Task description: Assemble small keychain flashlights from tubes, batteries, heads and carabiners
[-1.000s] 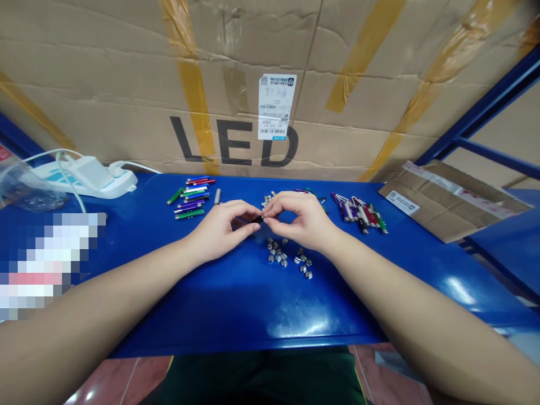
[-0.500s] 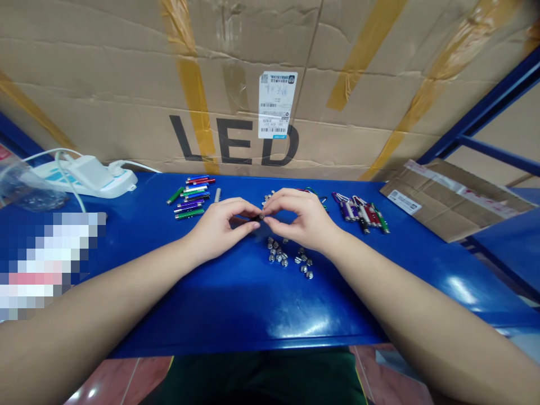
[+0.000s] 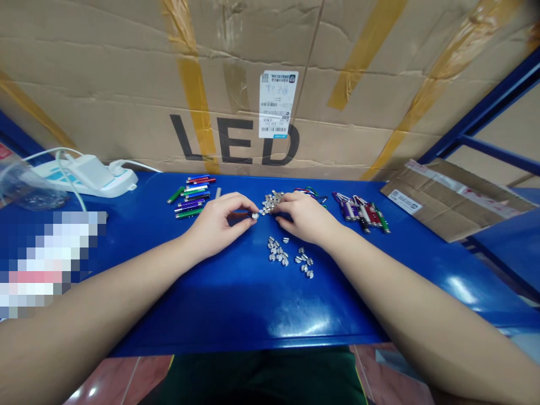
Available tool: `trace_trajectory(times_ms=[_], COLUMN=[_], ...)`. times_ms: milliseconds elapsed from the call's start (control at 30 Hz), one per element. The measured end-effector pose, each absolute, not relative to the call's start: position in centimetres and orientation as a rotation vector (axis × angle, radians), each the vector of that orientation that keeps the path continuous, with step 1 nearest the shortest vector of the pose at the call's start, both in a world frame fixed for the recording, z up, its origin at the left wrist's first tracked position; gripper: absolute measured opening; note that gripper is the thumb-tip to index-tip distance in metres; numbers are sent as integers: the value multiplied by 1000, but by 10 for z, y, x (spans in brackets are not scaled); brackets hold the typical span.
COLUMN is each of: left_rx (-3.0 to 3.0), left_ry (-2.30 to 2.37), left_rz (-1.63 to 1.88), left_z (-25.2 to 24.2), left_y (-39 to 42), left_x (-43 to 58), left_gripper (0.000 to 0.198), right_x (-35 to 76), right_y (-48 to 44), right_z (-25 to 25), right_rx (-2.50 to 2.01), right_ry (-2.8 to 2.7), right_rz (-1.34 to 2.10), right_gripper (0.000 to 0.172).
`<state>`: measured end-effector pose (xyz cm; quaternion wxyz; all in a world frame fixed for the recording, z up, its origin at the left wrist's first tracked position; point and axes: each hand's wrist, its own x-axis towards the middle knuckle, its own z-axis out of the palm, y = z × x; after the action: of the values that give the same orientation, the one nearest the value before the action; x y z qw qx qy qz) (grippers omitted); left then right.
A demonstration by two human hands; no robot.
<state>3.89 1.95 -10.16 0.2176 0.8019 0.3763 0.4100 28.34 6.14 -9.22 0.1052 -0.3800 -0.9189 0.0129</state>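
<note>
My left hand (image 3: 219,224) pinches a small piece with a round silver end (image 3: 255,215); the fingers hide most of it. My right hand (image 3: 304,218) has its thumb and fingers apart, with the fingertips at the right edge of a pile of small silver discs (image 3: 270,202) that look like button cells. Whether a fingertip touches a disc I cannot tell. Nearer to me lie several slotted silver caps (image 3: 277,251), with more caps (image 3: 304,261) to their right. Beyond my left hand are several coloured metal tubes (image 3: 194,194), like mini flashlight bodies.
Coloured tubes with carabiner clips (image 3: 366,215) lie at the right, and more clips (image 3: 310,192) behind my right hand. A flattened cardboard piece (image 3: 455,197) sits farther right. A white power strip (image 3: 97,177) stands at the left. A large carton (image 3: 337,140) backs the blue table (image 3: 228,304).
My right hand has parted from my left and moved right to the disc pile. My left hand has shifted slightly left, and the silver end of its piece now shows.
</note>
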Motion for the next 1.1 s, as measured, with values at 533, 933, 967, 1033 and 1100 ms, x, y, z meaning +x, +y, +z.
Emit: trace_trajectory(times_ms=[533,933,967,1033,1100], left_rx=[2271,2272,2279,2297,2313], left_ry=[1070,1071,1068,1061,1053], left_rz=[1078,1061,1069,1078,1082], left_z=[-101,-98,-98,-97,-97], left_y=[20,16,15,15,15], left_x=[38,41,41,41,41], left_gripper=[13,18,17,16,16], right_x=[280,271,270,269,269], right_y=[62,45,45,46,46], right_z=[-89,-88,-89,-90,-91], right_rx=[-975,-404,-389,-367,-356], right_ry=[-2772,-2180,-2187,-2187,-2185], right_rz=[206,204,201,196,188], right_gripper=[12,10,10,10,10])
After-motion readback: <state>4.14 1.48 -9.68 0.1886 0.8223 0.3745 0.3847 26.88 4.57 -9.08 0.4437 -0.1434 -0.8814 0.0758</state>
